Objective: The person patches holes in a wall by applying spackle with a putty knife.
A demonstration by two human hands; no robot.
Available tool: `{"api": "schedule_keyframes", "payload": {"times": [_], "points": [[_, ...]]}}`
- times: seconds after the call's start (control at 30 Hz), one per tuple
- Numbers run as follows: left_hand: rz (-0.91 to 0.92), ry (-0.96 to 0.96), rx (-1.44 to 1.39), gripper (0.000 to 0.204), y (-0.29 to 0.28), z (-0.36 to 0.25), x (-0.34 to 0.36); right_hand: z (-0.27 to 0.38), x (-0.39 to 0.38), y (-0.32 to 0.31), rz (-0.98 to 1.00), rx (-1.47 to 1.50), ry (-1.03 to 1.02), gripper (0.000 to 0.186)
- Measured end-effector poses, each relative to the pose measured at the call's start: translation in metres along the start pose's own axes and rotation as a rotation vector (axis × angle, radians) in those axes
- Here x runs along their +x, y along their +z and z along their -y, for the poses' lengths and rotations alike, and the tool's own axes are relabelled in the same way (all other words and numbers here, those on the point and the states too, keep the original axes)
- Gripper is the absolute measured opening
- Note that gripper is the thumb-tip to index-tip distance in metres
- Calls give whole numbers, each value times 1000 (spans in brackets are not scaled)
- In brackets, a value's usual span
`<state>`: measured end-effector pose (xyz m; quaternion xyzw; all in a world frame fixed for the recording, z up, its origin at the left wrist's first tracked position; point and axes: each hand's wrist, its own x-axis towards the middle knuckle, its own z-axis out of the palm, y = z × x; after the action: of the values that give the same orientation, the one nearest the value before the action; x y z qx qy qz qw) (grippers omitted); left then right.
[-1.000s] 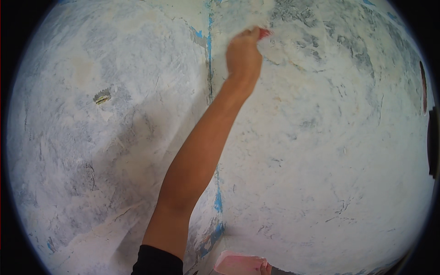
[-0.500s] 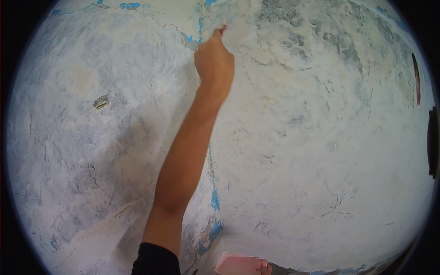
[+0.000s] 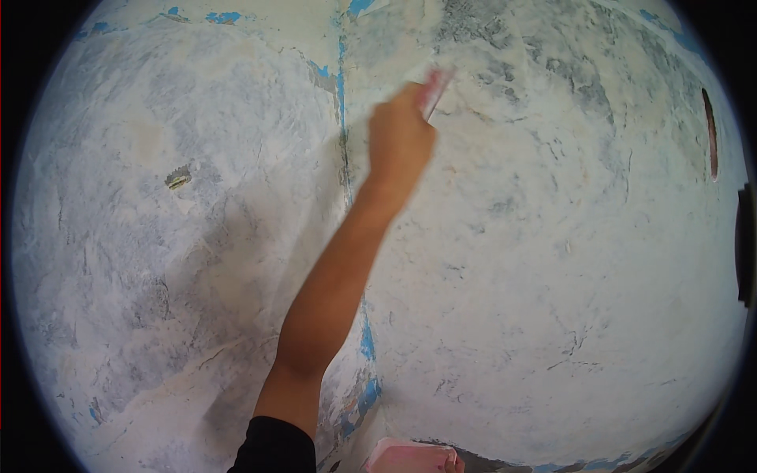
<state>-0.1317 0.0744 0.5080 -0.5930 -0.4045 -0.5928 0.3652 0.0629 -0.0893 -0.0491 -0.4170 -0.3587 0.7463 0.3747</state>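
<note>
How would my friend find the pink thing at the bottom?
Follow the corner between the walls down to the picture's bottom edge. There, slightly right, is the pink slab, the right hand at its right end. It looks wider than the pink tool in the raised left hand.

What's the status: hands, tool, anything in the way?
Left hand raised, gripping pinkish tool near patchy wall; contact unclear. Right hand on pink tray, cut off by frame. Left forearm hides part of corner seam.
</note>
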Motion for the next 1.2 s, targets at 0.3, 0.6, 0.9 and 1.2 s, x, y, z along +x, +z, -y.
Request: {"api": "schedule_keyframes", "payload": {"times": [0.3,0.6,0.9,1.2], "points": [[399,-528,-441,41,-23,100,70,13,-6,2,-26,-33,15,99],[321,-497,-359,48,-21,137,73,-21,28,-26,-66,44,-83,101],[-80,-198,204,27,-63,113,81,-10,16,-34,-122,44,-100,95],[-187,161,115,29,-6,77,73,6,5,-33,-85,33,-26,89]]}}
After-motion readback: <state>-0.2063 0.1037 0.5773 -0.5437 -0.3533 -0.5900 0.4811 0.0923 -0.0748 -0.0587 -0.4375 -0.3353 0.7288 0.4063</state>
